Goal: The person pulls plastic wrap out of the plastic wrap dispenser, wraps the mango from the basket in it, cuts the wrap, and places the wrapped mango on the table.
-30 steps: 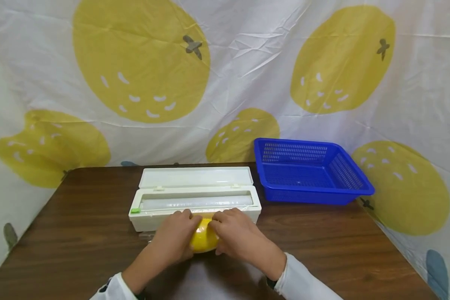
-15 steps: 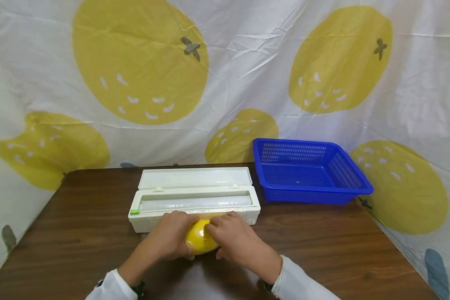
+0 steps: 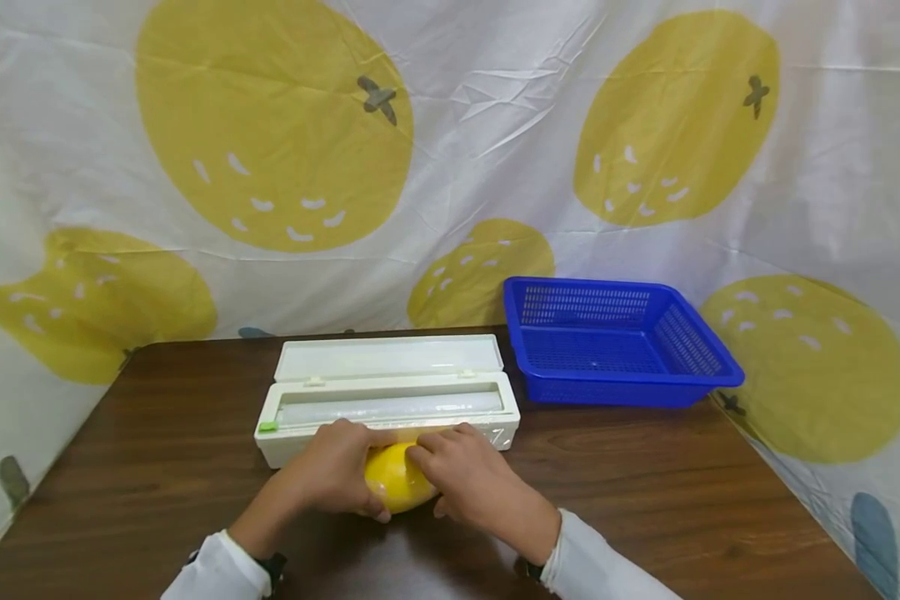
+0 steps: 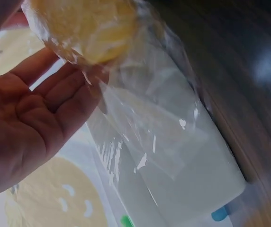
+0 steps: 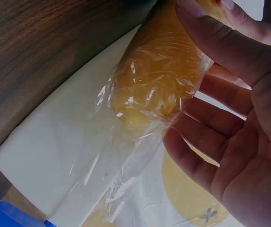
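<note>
A smooth, yellow, rounded thing point(image 3: 396, 478), its kind unclear, has cling film point(image 5: 126, 142) round it. My left hand point(image 3: 336, 471) holds its left side, thumb low and fingers over the far side. On the other side, my right hand point(image 3: 476, 479) grips it with curled fingers. Loose film hangs from both ends, as the left wrist view shows on the yellow thing point(image 4: 88, 28). Right behind the hands stands a white cling film dispenser point(image 3: 285, 450), lid up, with a film roll point(image 3: 390, 407) inside. The hands hide part of its front.
A blue perforated basket point(image 3: 615, 392) stands at the back right of the brown wooden table point(image 3: 120, 500). A green slider point(image 3: 268, 427) sits at the dispenser's left end. Behind the table hangs a white cloth point(image 3: 487, 150) printed with yellow fruit.
My left hand has shifted left, and more of the yellow thing shows between the hands. My right hand still holds its side, nearly unmoved. The dispenser and basket stay in place.
</note>
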`<action>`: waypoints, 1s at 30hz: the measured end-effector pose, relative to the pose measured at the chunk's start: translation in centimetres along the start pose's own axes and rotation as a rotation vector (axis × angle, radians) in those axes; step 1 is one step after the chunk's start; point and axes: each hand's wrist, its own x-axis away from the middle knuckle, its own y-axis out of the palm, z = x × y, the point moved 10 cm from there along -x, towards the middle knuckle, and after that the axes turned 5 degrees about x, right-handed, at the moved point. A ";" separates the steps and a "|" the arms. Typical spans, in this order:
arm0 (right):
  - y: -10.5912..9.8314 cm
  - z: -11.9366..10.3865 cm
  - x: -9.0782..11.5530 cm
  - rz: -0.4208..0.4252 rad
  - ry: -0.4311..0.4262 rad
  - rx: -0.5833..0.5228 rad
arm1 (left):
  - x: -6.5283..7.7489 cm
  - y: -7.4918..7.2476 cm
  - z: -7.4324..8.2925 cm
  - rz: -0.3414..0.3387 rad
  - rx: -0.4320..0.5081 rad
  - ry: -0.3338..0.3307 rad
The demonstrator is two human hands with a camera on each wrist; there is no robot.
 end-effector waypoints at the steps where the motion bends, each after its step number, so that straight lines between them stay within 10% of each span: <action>1: 0.0 0.0 0.0 0.005 -0.001 0.001 | 0.0 0.0 -0.1 -0.005 0.008 -0.001; 30: 0.1 0.2 0.1 0.076 -0.052 -0.100 | 0.3 1.1 -1.6 -0.190 0.314 0.032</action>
